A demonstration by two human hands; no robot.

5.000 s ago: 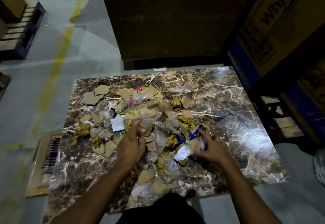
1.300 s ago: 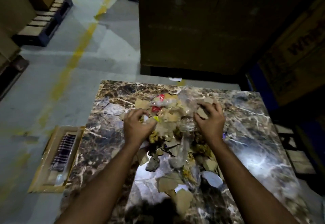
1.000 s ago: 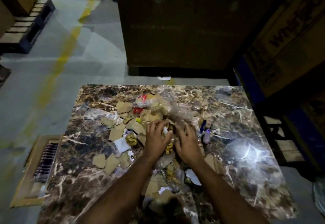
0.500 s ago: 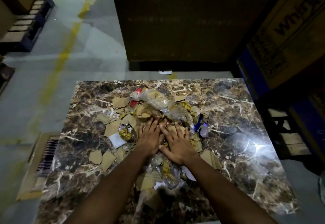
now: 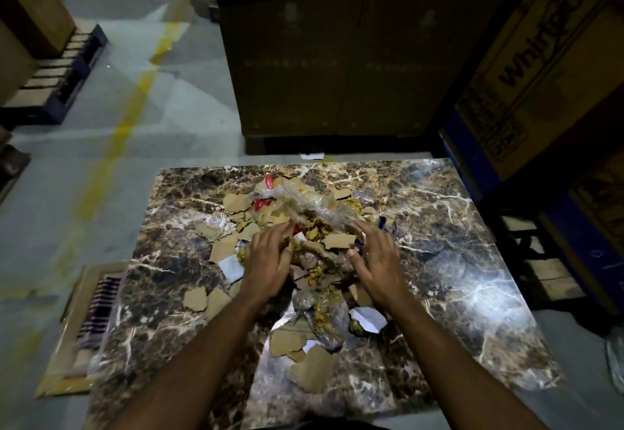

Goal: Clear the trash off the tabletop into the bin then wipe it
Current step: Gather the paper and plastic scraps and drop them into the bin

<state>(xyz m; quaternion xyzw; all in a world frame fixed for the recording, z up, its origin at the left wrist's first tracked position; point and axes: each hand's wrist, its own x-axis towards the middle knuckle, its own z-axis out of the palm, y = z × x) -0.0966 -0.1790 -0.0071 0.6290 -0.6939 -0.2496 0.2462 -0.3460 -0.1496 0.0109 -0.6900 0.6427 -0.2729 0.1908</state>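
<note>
While the trash pile (image 5: 314,244) sits mid-tabletop (image 5: 456,260), your left hand (image 5: 268,257) and right hand (image 5: 378,260) flank it, fingers loosely spread and touching the scraps, gripping nothing. More cardboard scraps (image 5: 304,362) lie nearer you.

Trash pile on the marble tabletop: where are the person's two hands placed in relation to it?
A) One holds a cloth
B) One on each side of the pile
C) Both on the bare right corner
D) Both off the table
B: the left hand and right hand flank the trash pile on the tabletop.
</note>
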